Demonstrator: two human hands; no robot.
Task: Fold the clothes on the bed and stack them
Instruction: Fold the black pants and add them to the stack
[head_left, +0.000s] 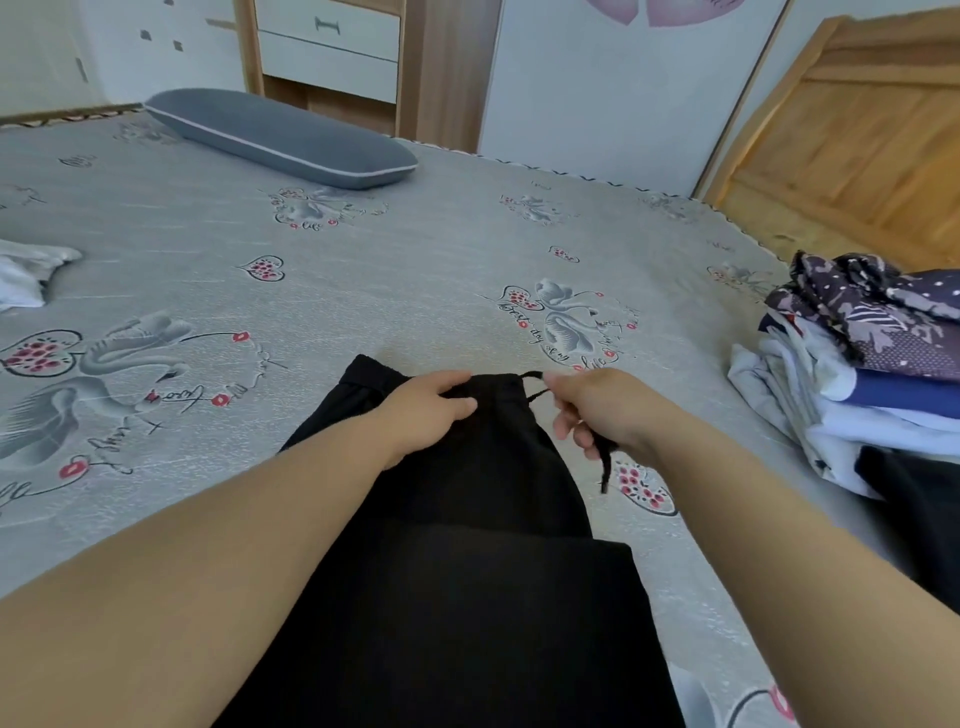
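Black trousers lie at 6 o'clock on the bed, your left hand gripping their waistband, your right hand pinching the drawstring, with stacked clothes at 3 o'clock.

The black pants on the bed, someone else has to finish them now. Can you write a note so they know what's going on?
Left hand grips the waistband of the black pants, which lie flat on the bed.
Right hand pinches the drawstring.
Done: a stack of folded clothes sits at the bed's right edge.
Left: fold these pants and stack them; a white garment lies unfolded at the left edge.
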